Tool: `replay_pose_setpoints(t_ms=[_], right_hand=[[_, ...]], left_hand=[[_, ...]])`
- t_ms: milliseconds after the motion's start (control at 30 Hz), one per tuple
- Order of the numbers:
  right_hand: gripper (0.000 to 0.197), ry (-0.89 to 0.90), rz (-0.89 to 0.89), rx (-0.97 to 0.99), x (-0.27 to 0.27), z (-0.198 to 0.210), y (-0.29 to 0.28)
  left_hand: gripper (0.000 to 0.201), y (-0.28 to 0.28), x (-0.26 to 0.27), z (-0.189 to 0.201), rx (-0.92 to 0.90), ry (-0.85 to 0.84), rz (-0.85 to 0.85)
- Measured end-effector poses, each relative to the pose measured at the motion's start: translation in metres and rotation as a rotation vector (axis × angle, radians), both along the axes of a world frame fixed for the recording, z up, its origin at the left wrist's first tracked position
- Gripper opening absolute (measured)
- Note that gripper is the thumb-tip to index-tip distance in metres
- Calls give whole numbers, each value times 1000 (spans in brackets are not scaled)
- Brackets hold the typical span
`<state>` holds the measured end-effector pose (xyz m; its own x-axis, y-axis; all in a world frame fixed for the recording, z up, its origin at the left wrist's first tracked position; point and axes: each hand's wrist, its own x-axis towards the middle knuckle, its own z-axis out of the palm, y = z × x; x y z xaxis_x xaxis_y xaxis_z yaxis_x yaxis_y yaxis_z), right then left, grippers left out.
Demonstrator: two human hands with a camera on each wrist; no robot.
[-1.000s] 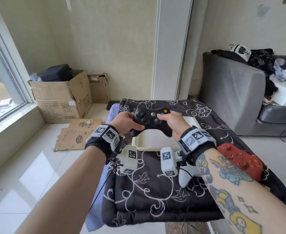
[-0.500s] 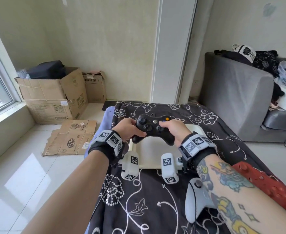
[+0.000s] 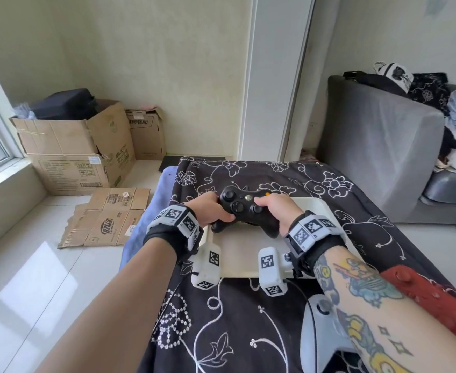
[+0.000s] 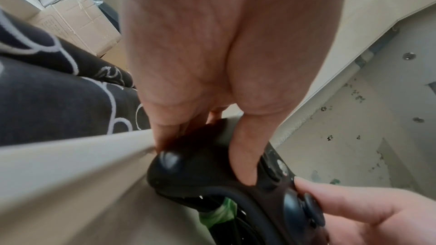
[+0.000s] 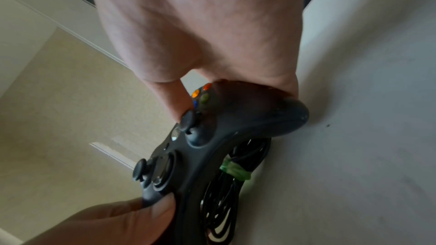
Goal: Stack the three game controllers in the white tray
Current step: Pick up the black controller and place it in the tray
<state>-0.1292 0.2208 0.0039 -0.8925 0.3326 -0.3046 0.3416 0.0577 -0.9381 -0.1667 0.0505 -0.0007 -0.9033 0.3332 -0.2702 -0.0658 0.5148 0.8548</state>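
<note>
I hold a black game controller [image 3: 244, 210] with both hands just over the white tray [image 3: 244, 258]. My left hand [image 3: 210, 211] grips its left handle, thumb on top. My right hand [image 3: 276, 208] grips the right handle, thumb by the coloured buttons [image 5: 201, 93]. Its coiled black cable [image 5: 224, 189], bound with a green tie, hangs under the controller [image 5: 205, 148] against the tray floor [image 5: 354, 137]. In the left wrist view the left handle [image 4: 179, 167] sits low by the tray wall [image 4: 70, 165]. A white controller [image 3: 319, 335] and a red controller [image 3: 434, 300] lie on the cloth, partly hidden by my right forearm.
The tray lies on a low table under a black floral cloth [image 3: 221, 332]. Cardboard boxes [image 3: 79, 146] and flattened cardboard [image 3: 108, 219] sit on the floor at left. A grey sofa [image 3: 383, 146] stands at right. A white pillar [image 3: 272, 76] rises behind the table.
Both hands have lowered the black controller from above the tray's far side down into the tray. The head view has tilted down and moved closer.
</note>
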Motion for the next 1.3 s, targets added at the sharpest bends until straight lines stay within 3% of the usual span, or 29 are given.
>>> replay_pose_setpoints(t_ms=[100, 167, 300, 400, 500, 733, 933, 1200, 1300], right_hand=[[47, 24, -9, 22, -4, -1, 1], [59, 50, -14, 33, -8, -4, 1], [65, 72, 9, 41, -21, -21, 8], [74, 61, 0, 50, -25, -27, 12], [70, 37, 14, 98, -22, -18, 9], [40, 18, 86, 311, -15, 4, 7], [39, 76, 54, 350, -18, -3, 10], [34, 70, 98, 430, -16, 0, 11], [48, 42, 117, 456, -16, -1, 8]], left_hand=[[69, 1, -20, -17, -11, 32, -4], [69, 1, -21, -17, -26, 54, 10], [46, 6, -1, 1, -88, 121, 60], [42, 9, -3, 1, -180, 200, 42], [49, 11, -5, 5, -288, 242, 23], [60, 13, -8, 6, -403, 241, 0], [64, 10, -5, 5, -429, 233, -13], [53, 9, -8, 7, -443, 251, -70], [45, 8, -7, 7, -465, 240, -81]])
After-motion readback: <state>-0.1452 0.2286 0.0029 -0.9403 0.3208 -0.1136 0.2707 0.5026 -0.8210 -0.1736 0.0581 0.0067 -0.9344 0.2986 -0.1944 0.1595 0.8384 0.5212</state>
